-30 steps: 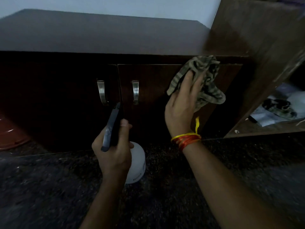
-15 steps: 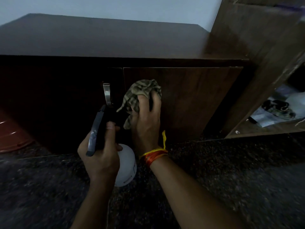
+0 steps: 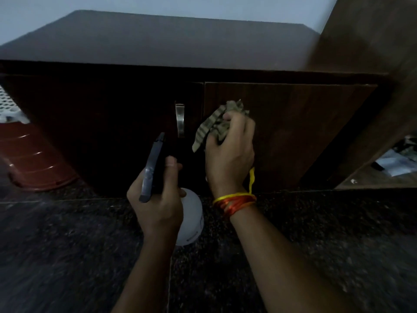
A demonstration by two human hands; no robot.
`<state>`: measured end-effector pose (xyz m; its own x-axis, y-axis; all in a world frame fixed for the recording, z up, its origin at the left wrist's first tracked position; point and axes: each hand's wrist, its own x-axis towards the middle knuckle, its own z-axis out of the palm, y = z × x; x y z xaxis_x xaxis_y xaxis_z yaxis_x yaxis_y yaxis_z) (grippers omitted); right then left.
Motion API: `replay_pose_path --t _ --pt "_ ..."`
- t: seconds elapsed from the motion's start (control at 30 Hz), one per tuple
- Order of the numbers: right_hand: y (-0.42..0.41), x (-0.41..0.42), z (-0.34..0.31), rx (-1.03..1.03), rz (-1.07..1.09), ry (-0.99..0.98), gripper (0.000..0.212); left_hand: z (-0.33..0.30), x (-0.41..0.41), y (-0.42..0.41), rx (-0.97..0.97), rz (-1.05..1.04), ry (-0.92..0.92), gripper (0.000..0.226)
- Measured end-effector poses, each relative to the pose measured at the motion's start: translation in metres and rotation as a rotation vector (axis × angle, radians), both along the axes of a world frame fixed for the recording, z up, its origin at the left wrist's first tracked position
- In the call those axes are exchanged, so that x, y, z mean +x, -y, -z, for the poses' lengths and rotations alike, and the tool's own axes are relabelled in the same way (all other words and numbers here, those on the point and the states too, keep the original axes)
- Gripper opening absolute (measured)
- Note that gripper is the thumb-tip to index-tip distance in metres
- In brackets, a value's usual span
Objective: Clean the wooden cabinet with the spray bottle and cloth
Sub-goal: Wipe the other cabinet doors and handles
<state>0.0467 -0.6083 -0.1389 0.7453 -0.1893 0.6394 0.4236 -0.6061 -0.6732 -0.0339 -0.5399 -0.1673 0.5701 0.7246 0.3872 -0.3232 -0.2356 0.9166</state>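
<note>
Our right hand (image 3: 230, 152) bunches the striped, crumpled cloth (image 3: 214, 125) against the dark wood-grain cabinet (image 3: 293, 123) door beside a curved metal handle (image 3: 180, 119). Our left hand (image 3: 158, 199) grips the white spray bottle (image 3: 190, 219), above the speckled floor.

Right hand (image 3: 230, 154): grips bunched striped cloth (image 3: 214, 125) against cabinet (image 3: 293, 123) right door, near its left edge.
Left hand (image 3: 158, 199): holds spray bottle (image 3: 190, 218), nozzle towards cabinet.

Bare forearms; red-and-yellow thread wristband (image 3: 234, 201) on right.
</note>
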Motion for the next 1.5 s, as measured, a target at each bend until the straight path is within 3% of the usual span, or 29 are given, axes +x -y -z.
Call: replay_pose_path --t 0.13,0.33,0.5,0.73,1.0,1.13,1.33,1.5 --pt "-0.006 0.009 -0.014 0.084 0.044 0.06 0.036 0.001 0.001 -0.006 0.034 -0.014 -0.007 0.035" --pt "-0.004 0.012 0.034 0.119 -0.032 0.116 0.033 -0.002 -0.002 -0.012 -0.018 -0.01 -0.008 0.026" --pt "-0.003 0.007 0.05 0.172 -0.011 0.038 0.028 -0.009 -0.009 -0.013 -0.027 -0.01 0.003 0.026" --pt "-0.01 -0.013 0.02 0.374 -0.018 -0.077 0.027 -0.021 -0.016 -0.018 0.006 -0.026 0.044 0.046" --pt "-0.038 -0.017 0.01 0.119 -0.331 -0.117 0.037 -0.027 -0.028 -0.034 0.034 -0.057 0.055 0.043" --pt "-0.05 -0.011 -0.003 0.074 -0.205 -0.065 0.035 -0.029 -0.034 -0.04 0.035 -0.068 0.06 0.048" --pt "-0.045 -0.017 0.032 0.016 -0.22 -0.128 0.021 -0.03 -0.038 -0.044 0.025 -0.07 0.058 0.043" --pt "-0.049 -0.011 0.015 0.04 -0.152 -0.101 0.016 -0.028 -0.036 -0.045 0.026 -0.074 0.052 0.05"
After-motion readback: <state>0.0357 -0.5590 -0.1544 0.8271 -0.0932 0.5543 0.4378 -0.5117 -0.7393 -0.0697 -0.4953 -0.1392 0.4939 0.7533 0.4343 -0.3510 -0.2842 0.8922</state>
